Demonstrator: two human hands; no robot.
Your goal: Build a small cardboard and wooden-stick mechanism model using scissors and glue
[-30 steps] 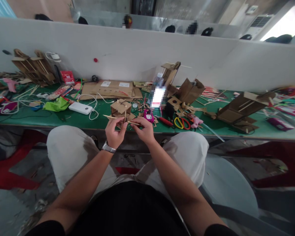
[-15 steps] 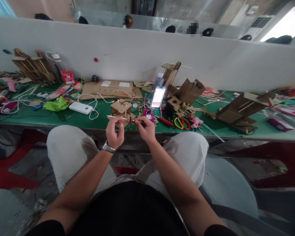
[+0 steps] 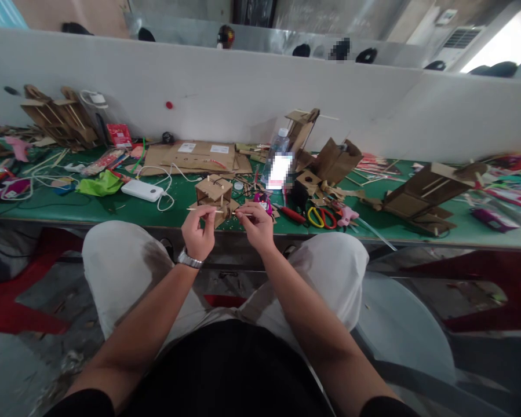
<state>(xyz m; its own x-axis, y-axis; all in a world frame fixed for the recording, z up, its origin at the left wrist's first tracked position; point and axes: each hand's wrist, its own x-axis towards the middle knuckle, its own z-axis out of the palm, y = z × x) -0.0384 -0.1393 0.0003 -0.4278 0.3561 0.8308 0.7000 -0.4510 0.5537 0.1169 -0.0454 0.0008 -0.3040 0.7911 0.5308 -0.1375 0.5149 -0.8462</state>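
Observation:
My left hand (image 3: 199,230) pinches a thin wooden stick (image 3: 191,209), whose ends stick out past the fingers on both sides. My right hand (image 3: 257,226) is closed on another thin stick (image 3: 243,214), mostly covered by the fingers. A gap separates the two hands. Just beyond them on the green table (image 3: 168,214) stands a small cardboard box (image 3: 210,190) with short wooden pegs on top. Cardboard scraps lie between the hands and the box. Behind my right hand is a purple item with a cartoon face (image 3: 263,201), partly covered.
To the right lie a red-handled tool (image 3: 291,214), scissors (image 3: 322,217) and a pink glue gun (image 3: 347,214). A white power bank (image 3: 142,190) with cables is on the left. Cardboard structures (image 3: 434,188) stand along the table. A bottle (image 3: 281,142) stands behind a bright phone screen (image 3: 280,171).
My hands have moved apart from where they nearly met. The left hand has shifted slightly left with its stick, now more level.

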